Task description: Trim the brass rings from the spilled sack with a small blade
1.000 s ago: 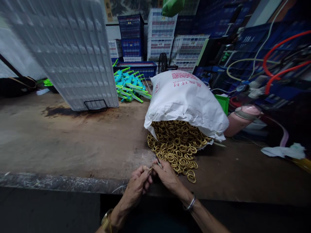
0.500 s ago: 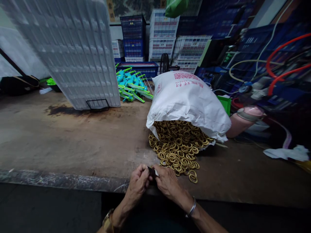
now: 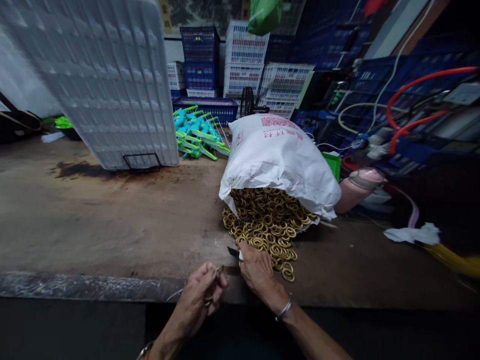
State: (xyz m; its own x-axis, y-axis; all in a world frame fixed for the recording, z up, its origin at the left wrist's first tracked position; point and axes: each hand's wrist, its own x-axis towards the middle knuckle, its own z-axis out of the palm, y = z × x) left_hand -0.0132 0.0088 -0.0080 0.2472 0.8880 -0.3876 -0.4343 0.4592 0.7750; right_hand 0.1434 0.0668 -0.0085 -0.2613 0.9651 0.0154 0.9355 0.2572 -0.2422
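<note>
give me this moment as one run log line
left grip: holding gold-coloured rings | right grip: holding dark-bladed tool, apart from left grip | white bag: mouth open, ring pile spilled onto table

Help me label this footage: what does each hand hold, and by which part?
Left hand: gold rings, one pinched by its edge. Right hand: dark-bladed tool, by its pale end.

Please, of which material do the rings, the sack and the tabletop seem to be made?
Rings: perhaps metal or plated plastic; gold-coloured, with a soft sheen.
Sack: probably woven plastic; white, mostly matt, with creases and red print.
Tabletop: likely wood or board; brown and dull, with dark stains and a scuffed front edge.
</note>
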